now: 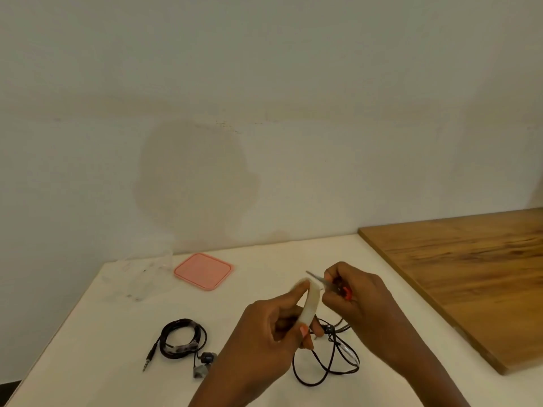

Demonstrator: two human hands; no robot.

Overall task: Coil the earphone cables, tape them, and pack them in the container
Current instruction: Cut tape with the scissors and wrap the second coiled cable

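Observation:
My left hand [264, 333] grips a whitish roll of tape [310, 301] on edge above the white table. My right hand [361, 301] holds small scissors with red handles [326, 284], blades at the top of the roll. A coiled, taped black earphone cable [182, 339] lies to the left, its jack and earbuds sticking out. A second black cable [332, 359] lies loosely looped under my hands. A clear container [138, 277] stands at the back left, with its pink lid [203, 271] beside it.
The white table [102, 333] ends at a plain wall behind and drops off at the left. A wooden board [470, 274] lies along the right side, its edge close to my right forearm.

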